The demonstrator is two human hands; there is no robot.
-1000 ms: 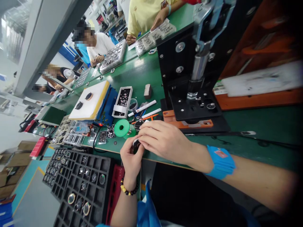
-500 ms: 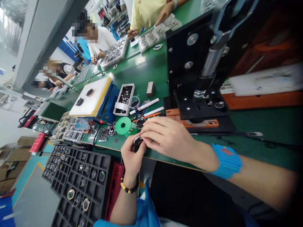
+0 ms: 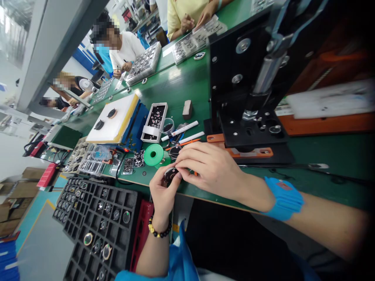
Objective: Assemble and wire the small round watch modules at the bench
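My left hand (image 3: 163, 195) grips a round black watch case (image 3: 170, 176) between thumb and fingers, just over the bench's front edge. Against the far rim of the case, the fingertips of my right hand (image 3: 209, 166) are pinched together. A small orange bit shows under those fingers; what it belongs to is hidden. Behind my hands stand a green spool (image 3: 153, 154) and a dark round piece (image 3: 175, 151). Orange tweezers (image 3: 183, 144) and white pens (image 3: 191, 137) lie just beyond.
A black hand press (image 3: 252, 128) stands right of my hands, with an orange fixture (image 3: 249, 152) at its base. Black compartment trays (image 3: 120, 230) of watch parts sit at lower left. A foam-topped blue box (image 3: 129, 128) and a parts box (image 3: 164, 109) are farther back. Co-workers sit across the bench.
The watch case is tilted a little differently, showing more of its face. My right fingers have shifted slightly along its rim. Across the bench, a co-worker's hand has moved up and right.
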